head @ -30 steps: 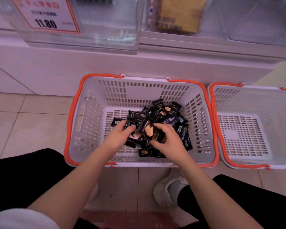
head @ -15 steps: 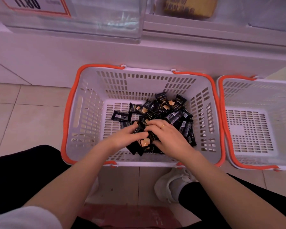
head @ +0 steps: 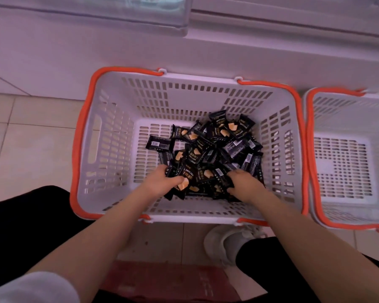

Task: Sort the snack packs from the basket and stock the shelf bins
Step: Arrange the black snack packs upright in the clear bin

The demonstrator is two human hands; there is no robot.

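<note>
A white basket with an orange rim stands on the tiled floor and holds a heap of several black snack packs with gold print. Both my hands reach into the near side of the heap. My left hand grips a bunch of packs, thumb laid over the top one. My right hand has its fingers curled round packs at the heap's near right edge. The fingertips of both hands are hidden among the packs.
A second white basket with an orange rim stands right beside the first and holds nothing. A clear shelf bin hangs above on the white shelf front. My knees, a white shoe and a red pack lie near the bottom.
My hands have moved apart within the heap, the left to the left, the right to the right. The view has tilted down, so the price label and the yellow pack left the frame.
</note>
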